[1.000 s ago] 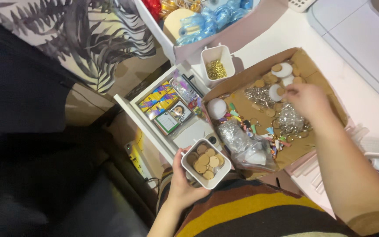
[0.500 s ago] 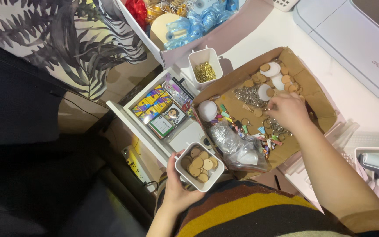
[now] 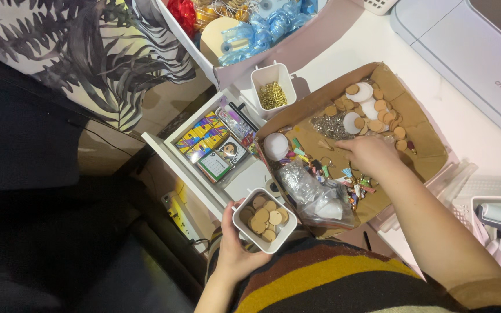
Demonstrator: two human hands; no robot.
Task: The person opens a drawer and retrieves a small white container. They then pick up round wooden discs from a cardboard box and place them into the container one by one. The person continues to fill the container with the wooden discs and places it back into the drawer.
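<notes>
White desk, cardboard tray [image 3: 418,156] central: right hand [image 3: 369,155] has slid from the tray's far discs to its middle, fingers curled down, grip hidden. Left hand [image 3: 236,246], fingers wrapped, holds the white cup of wooden discs [image 3: 264,220] just off the tray's near corner.

Near centre, a small square tub [image 3: 265,219] held from below in the left hand [image 3: 234,246], wooden discs [image 3: 265,217] inside. Right of it, on the bench [image 3: 465,124], a flattened cardboard tray [image 3: 421,148] under the right hand [image 3: 369,155]. In the tray's far part, more wooden discs [image 3: 378,113] and a heap of key rings [image 3: 329,124]; at its left edge, a round ball [image 3: 276,145]; in its near part, tassels [image 3: 349,179] and a clear plastic bag [image 3: 311,194]. Left of the tray, an open drawer [image 3: 172,153] with card packs [image 3: 203,139] inside. Beyond the drawer, a second tub [image 3: 272,87] of small rings. Farther still, an open box [image 3: 297,49] of ribbon. Far right, a cutting machine [image 3: 471,58].
</notes>
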